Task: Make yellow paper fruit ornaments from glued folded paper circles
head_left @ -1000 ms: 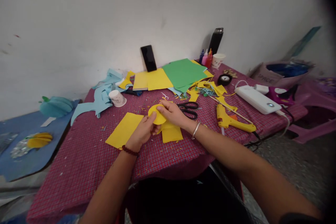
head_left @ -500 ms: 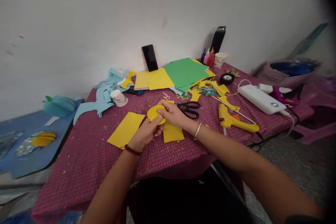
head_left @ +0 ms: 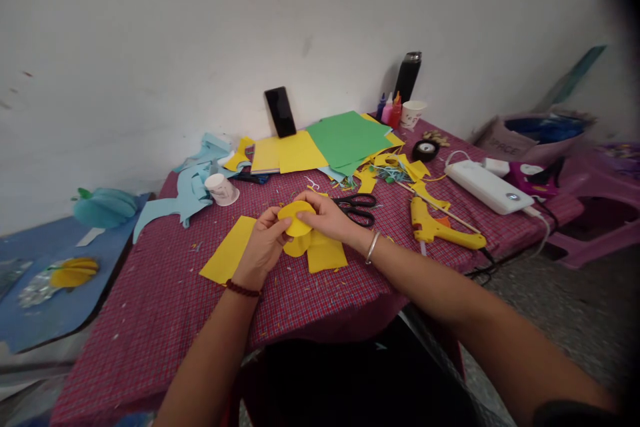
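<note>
Round yellow paper pieces [head_left: 296, 216] are pinched between my two hands above the table. My left hand [head_left: 264, 243] grips their left edge, thumb on top. My right hand [head_left: 327, 217] holds the right edge, its thumb also on the upper face. A second rounded yellow piece shows just below the top one. One yellow sheet [head_left: 231, 250] lies under and left of my left hand, and another yellow piece [head_left: 326, 255] lies below my right hand. Black-handled scissors [head_left: 357, 208] rest beyond my right wrist, their blades hidden by the hand.
Right of my hands lie a yellow glue gun [head_left: 440, 230], a white power bank [head_left: 487, 183] and yellow scraps. Green sheets [head_left: 347, 137], a phone [head_left: 281, 111] and a bottle [head_left: 409, 77] are at the back. A paper cup [head_left: 221, 189] and blue offcuts [head_left: 193, 190] lie left.
My left hand has shifted up to the left edge of the round yellow paper. The lower rounded piece now shows separately beneath the top one. The view has swung slightly right.
</note>
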Available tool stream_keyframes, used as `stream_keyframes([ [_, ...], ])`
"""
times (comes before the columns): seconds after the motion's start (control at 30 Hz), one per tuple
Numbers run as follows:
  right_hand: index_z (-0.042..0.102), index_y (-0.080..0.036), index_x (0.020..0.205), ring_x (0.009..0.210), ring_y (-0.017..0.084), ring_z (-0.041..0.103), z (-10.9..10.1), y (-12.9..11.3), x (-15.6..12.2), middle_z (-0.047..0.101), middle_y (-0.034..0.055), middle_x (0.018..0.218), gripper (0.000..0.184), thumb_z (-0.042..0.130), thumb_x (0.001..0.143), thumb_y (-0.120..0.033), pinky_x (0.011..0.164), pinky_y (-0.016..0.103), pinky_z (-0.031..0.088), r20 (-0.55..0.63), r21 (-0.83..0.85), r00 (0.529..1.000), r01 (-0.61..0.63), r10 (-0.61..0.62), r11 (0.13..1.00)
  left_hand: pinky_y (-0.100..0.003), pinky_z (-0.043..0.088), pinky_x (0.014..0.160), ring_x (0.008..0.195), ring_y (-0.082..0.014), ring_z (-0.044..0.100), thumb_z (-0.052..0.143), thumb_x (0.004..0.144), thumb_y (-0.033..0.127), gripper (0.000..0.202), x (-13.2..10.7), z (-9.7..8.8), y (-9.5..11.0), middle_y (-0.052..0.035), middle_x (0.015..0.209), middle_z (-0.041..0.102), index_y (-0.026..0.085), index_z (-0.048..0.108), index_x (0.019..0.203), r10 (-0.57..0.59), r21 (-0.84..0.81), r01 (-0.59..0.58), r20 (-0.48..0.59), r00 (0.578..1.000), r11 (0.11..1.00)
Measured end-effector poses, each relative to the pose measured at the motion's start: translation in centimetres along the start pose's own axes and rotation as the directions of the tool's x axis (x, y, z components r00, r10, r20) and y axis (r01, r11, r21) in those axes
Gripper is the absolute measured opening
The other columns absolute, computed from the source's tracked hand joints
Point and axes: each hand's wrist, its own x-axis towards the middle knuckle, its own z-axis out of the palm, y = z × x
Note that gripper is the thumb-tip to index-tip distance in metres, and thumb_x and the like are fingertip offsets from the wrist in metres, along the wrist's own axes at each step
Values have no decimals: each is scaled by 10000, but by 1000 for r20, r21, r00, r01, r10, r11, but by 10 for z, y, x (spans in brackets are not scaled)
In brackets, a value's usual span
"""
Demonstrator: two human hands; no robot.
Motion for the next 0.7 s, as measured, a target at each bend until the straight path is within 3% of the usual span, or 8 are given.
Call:
stream_keyframes([
  [0.27,543,-203,851,542,105,472,1,5,0,520,-43,692,147,474,754,-118,469,206,382,-34,78,993,-114,117,990,-184,421,508,594,-75,565,780,651,250,270,2,0,-5,34,785,634,192,580,824,79,57,-77,-38,996,995],
  [0.4,527,-206,843,519,99,464,1,9,4,532,-45,679,42,544,806,-217,449,204,383,-85,128,987,-127,138,984,-183,422,525,597,-73,559,759,684,239,215,0,4,-2,26,781,639,185,607,827,148,123,-140,-58,987,982],
  [0.5,512,-206,788,497,92,452,-7,11,9,527,-51,649,138,616,795,-297,440,203,381,-145,165,979,-116,141,979,-215,467,584,628,-95,586,755,703,249,228,-2,-5,14,8,793,660,190,644,892,194,201,-187,-14,981,962],
  [0.6,492,-212,780,494,76,438,-23,11,17,528,-58,675,215,644,787,-363,443,193,379,-243,209,961,-81,132,974,-246,477,595,664,-124,602,684,775,352,241,0,-27,33,-20,849,674,207,653,966,256,376,-245,23,967,894],
  [0.7,495,-205,772,492,64,432,-35,10,21,543,-55,693,261,675,769,-395,442,187,378,-265,246,953,-80,146,966,-253,428,553,618,-140,558,669,767,419,251,5,-44,39,-21,753,641,189,662,868,233,696,-197,44,972,691],
])
